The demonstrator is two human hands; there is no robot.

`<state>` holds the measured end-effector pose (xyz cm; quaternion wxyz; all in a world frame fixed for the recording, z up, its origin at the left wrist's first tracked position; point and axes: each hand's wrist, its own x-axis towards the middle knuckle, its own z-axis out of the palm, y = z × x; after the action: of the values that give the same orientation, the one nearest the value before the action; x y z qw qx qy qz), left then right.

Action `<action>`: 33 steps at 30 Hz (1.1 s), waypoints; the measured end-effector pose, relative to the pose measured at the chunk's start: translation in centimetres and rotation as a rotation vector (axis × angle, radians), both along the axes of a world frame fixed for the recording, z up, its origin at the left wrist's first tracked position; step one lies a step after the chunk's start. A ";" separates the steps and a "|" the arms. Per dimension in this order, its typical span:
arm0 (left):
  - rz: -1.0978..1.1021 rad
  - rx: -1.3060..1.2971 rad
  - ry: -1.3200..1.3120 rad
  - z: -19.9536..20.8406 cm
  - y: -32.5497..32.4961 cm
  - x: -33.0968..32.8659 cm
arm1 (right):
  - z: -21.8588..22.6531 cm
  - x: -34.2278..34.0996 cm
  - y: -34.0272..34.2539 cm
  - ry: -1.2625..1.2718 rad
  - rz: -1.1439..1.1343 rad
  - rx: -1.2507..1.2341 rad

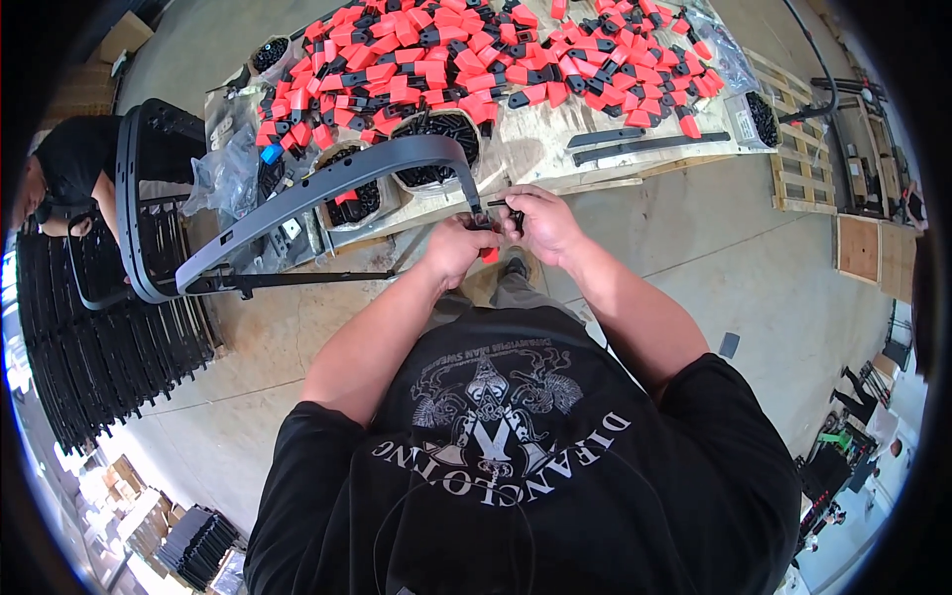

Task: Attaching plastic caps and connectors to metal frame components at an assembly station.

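Observation:
My left hand [457, 248] is closed around the near end of a bent black metal frame [347, 172], where a red-and-black plastic piece [489, 255] shows below the fingers. The frame arches from there over the table's front edge to the left. Close beside it, my right hand [545, 226] pinches a thin black pin-like part [504, 203] between thumb and fingers. Another small dark part [516, 220] shows against that palm. My fingers partly hide how the pieces meet.
Red-and-black plastic pieces [397, 59] lie heaped across the worktable [540, 164]. Bins of small black parts stand along its front, and two flat black bars [650, 147] lie to the right. At the left, a co-worker [84, 159] stands by stacked black frames [109, 327]. A wooden pallet [805, 169] is at right.

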<state>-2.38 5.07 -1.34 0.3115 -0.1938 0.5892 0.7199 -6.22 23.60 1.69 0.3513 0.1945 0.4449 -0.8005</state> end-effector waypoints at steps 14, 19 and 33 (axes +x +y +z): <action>0.074 0.076 -0.039 2.9 0.1 -1.5 | -0.8 -0.4 -0.2 0.004 0.013 -0.028; 0.074 0.212 0.046 4.4 0.2 -1.2 | -0.3 -1.1 -0.4 0.036 0.052 -0.002; 0.105 0.367 -0.160 2.3 -0.9 0.3 | -2.5 -1.6 -0.6 -0.028 0.130 -0.268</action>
<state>-2.08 4.17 0.97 0.3495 -0.2206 0.4106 0.8128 -7.77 23.02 -0.82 0.4314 0.1279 0.3409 -0.8254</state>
